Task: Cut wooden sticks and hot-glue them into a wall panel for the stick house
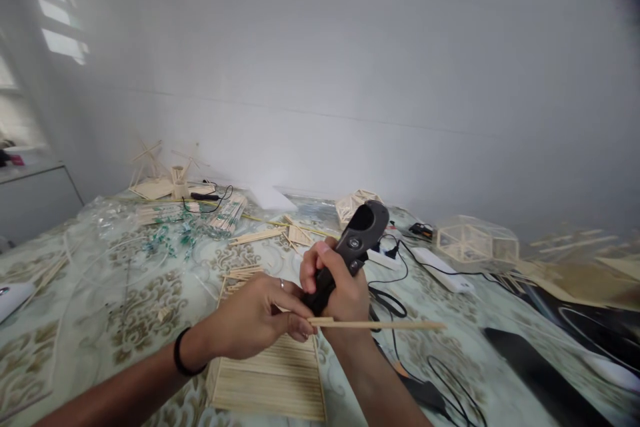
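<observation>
My left hand, with a dark band on the wrist and a ring, pinches one end of a thin wooden stick. A short piece of wood lies along the stick near my fingertips. Wrapped around a black handheld tool is my right hand. The tool's wide end, with a round opening, points up and away, and its lower end is beside my left fingers, partly hidden. Which kind of tool it is I cannot tell. Below both hands lies a flat panel of wooden sticks laid side by side.
Bundles of sticks and crumpled clear plastic lie at the back left. A power strip, black cables and a dark phone-like slab are on the right. Wooden frame models stand near the wall.
</observation>
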{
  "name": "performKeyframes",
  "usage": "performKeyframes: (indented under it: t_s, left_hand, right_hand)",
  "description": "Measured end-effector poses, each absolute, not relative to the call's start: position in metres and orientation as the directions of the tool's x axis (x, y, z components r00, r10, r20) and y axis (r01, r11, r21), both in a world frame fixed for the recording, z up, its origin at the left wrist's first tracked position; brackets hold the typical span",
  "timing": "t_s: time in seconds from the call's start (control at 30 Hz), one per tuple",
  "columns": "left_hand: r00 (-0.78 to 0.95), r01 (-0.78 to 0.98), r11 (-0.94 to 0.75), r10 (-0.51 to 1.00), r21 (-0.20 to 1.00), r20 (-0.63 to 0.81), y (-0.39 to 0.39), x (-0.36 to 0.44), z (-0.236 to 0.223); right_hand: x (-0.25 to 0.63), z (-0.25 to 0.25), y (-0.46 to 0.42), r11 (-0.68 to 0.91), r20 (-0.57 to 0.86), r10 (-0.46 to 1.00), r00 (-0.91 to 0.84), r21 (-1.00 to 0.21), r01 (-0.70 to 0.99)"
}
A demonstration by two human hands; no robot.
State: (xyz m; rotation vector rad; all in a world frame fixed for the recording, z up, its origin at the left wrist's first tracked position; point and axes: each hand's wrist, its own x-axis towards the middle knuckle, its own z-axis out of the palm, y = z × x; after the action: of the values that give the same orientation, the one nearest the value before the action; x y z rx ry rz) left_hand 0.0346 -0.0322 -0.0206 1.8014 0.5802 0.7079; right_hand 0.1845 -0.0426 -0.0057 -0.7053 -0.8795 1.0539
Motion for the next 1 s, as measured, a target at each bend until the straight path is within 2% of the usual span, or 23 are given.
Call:
performKeyframes:
  t_s: [0.23, 0.33, 0.43, 0.6, 0.7, 1.0]
  left_hand:
    - [0.646, 0.002, -0.203, 0.747, 0.979, 0.154, -0.027, 0.027, -0.018]
    - [0.616, -0.025, -0.158, 0.775, 0.987, 0.139, -0.018, 0.02, -0.015]
    - [0.561, -0.065, -0.101, 0.819, 0.993, 0.12, -0.005, 0.008, -0.011]
    - [0.509, -0.154, -0.035, 0.853, 0.987, 0.11, 0.008, -0.005, -0.006]
    - [0.495, -0.193, -0.018, 0.862, 0.981, 0.113, 0.007, -0.004, -0.003]
    - [0.558, -0.227, -0.003, 0.819, 0.974, 0.133, 0.003, 0.003, -0.005]
  right_hand:
    - [0.179, -0.009, -0.04, 0.296, 0.296, 0.954, 0.054, -0.891, -0.344]
    - [0.192, -0.009, -0.032, 0.363, 0.357, 0.931, 0.068, -0.901, -0.238]
    - [0.221, -0.008, -0.02, 0.486, 0.476, 0.87, 0.133, -0.872, -0.055]
    - [0.261, -0.011, -0.005, 0.581, 0.635, 0.765, 0.107, -0.752, 0.312]
    - [0.269, -0.018, 0.002, 0.61, 0.709, 0.703, 0.055, -0.64, 0.467]
    - [0.286, -0.037, 0.017, 0.685, 0.781, 0.594, -0.193, -0.366, 0.63]
